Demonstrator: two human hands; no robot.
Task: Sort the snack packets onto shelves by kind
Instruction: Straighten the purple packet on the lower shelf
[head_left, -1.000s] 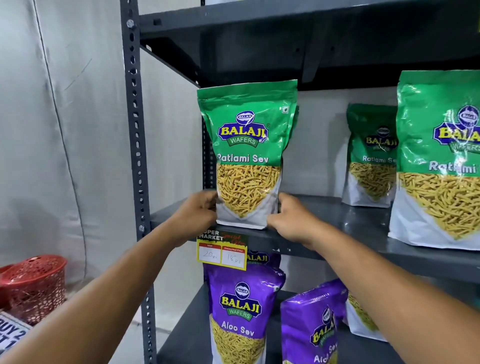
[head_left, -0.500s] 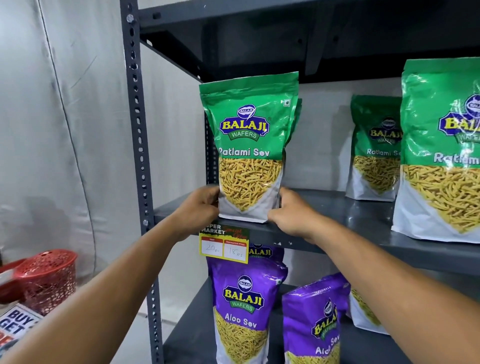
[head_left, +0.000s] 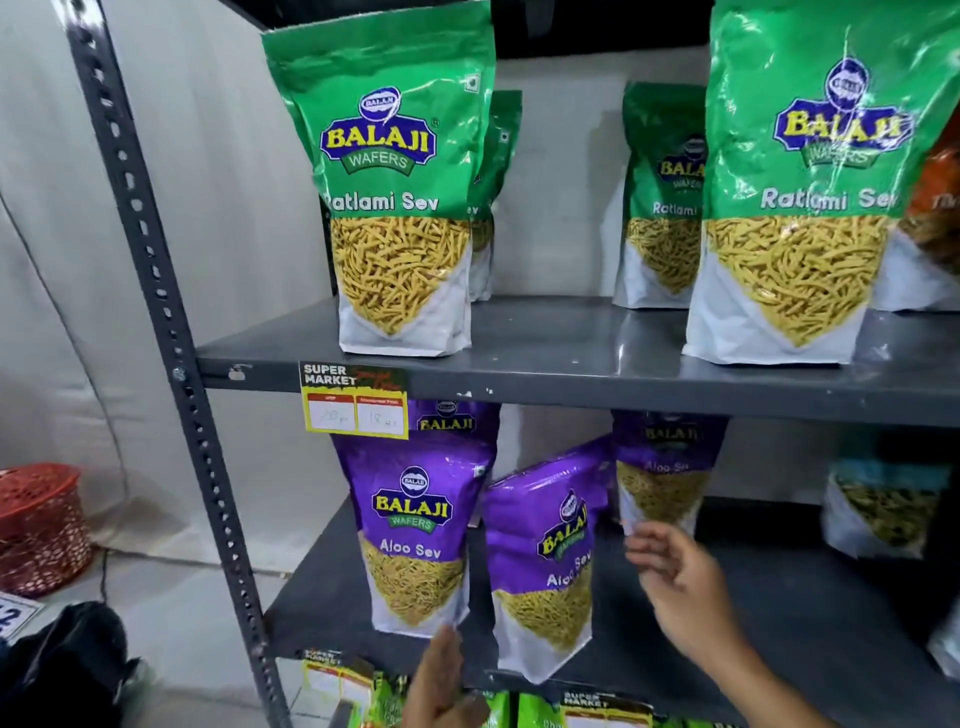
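Observation:
A green Ratlami Sev packet (head_left: 395, 197) stands upright at the left end of the upper grey shelf (head_left: 571, 358), free of both hands. More green packets (head_left: 800, 197) stand to its right. On the lower shelf (head_left: 779, 649) stand purple Aloo Sev packets; one (head_left: 415, 535) is upright and another (head_left: 545, 566) leans to the right. My right hand (head_left: 675, 587) hovers open just right of the leaning packet. My left hand (head_left: 441, 686) is open below the upright purple packet, at the shelf's front edge. Neither hand holds anything.
A perforated grey upright post (head_left: 166, 338) frames the rack's left side. A yellow price tag (head_left: 353, 400) hangs from the upper shelf edge. A red mesh basket (head_left: 41, 525) sits on the floor at left, beside a dark bag (head_left: 67, 665). Green packets (head_left: 498, 709) show below.
Both hands let go of the green Ratlami Sev packet, which stays upright on the upper shelf. They dropped to the lower shelf by the purple packets, and the view tilted down.

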